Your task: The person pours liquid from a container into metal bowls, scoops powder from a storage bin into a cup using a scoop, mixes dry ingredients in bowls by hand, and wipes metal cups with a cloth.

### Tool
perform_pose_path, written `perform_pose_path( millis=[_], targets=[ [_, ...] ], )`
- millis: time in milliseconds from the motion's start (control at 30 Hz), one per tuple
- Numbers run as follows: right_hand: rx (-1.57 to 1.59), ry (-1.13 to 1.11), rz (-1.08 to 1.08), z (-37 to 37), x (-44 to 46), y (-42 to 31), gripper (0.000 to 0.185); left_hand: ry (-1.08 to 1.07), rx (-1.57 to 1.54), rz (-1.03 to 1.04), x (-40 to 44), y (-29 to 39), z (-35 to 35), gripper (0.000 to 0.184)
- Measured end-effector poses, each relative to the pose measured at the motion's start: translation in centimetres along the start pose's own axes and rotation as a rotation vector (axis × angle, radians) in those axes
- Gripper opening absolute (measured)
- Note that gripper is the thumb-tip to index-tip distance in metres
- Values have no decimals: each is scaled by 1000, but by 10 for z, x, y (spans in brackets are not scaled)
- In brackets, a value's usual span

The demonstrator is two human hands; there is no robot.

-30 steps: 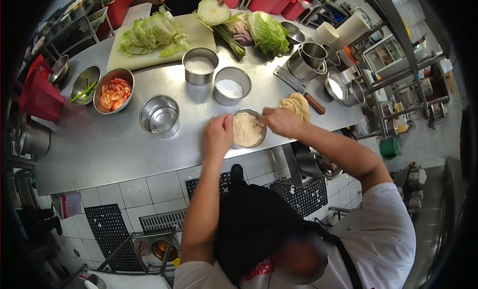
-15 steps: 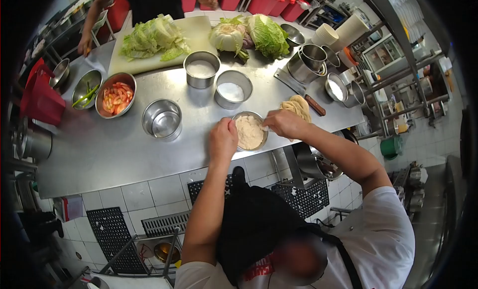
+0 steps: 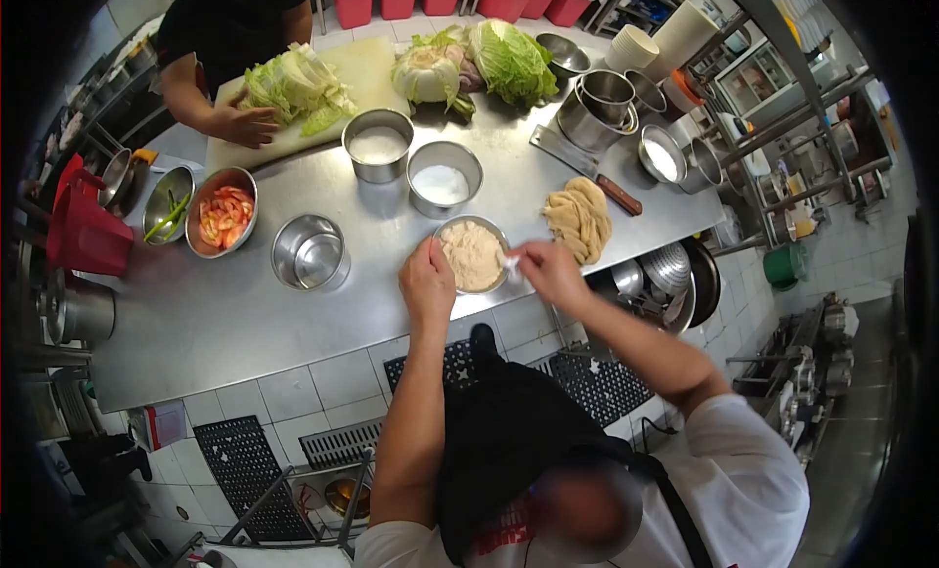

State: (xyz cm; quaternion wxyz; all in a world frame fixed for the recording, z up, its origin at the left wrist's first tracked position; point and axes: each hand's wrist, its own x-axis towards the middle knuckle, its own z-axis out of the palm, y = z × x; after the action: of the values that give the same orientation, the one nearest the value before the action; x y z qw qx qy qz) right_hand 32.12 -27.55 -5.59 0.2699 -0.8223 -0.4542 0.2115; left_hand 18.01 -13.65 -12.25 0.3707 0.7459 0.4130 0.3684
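A round metal bowl [image 3: 501,238] of pale, crumbly powder [image 3: 471,257] stands near the table's front edge. My left hand [image 3: 428,278] grips its left rim, fingers closed. At the opposite rim, my right hand [image 3: 550,273] pinches a small white scrap [image 3: 510,263]; I cannot tell whether it is paper, cloth or plastic. To the right of that hand lies a crumpled tan cloth [image 3: 579,221]. Behind the bowl stand two metal pots with white contents, a nearer pot [image 3: 445,180] and a farther pot [image 3: 378,146].
An empty-looking metal pot [image 3: 310,253] stands left, beyond it a bowl of cut tomatoes [image 3: 226,219] and a bowl with green chilies [image 3: 169,204]. A cleaver [image 3: 618,194] lies right. Across the table, a co-worker's hand [image 3: 246,123] is by chopped cabbage [image 3: 298,87] on a cutting board [image 3: 377,65].
The view has shifted slightly. My right hand has drawn a little away from the rim, and the white scrap shows more clearly. The co-worker's hand has come to the chopped cabbage.
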Motion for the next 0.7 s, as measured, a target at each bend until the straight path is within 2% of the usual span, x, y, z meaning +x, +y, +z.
perform_pose_path(
  millis=[33, 133, 200, 267, 367, 433, 533, 633, 700],
  targets=[
    [66, 19, 103, 6, -5, 3, 17, 5, 6, -19, 2, 4, -1, 25],
    [1133, 65, 310, 20, -6, 38, 19, -33, -78, -56, 2, 8, -7, 27],
    [1187, 34, 408, -7, 9, 57, 20, -29, -137, -163, -4, -1, -10, 28],
    [995, 17, 371, -30, 31, 65, 16, -56, -153, -222, -10, -2, -17, 30],
    [145, 208, -268, -58, 65, 27, 13, -91, -114, -248, -22, -5, -23, 31],
    [76, 116, -614, -55, 96, 1, 13, -58, -108, -219, -16, -15, -9, 29],
    [-205, -121, -1080, -45, 136, -25, 17, -66, -27, 23, 14, -5, -6, 26],
    [-378, -414, -1286, -40, 155, -35, 19, -161, -11, 69, 36, 2, -2, 24],
    [-473, -497, -1340, -39, 161, -32, 19, -189, 17, 65, 41, 0, 0, 24]
  ],
)
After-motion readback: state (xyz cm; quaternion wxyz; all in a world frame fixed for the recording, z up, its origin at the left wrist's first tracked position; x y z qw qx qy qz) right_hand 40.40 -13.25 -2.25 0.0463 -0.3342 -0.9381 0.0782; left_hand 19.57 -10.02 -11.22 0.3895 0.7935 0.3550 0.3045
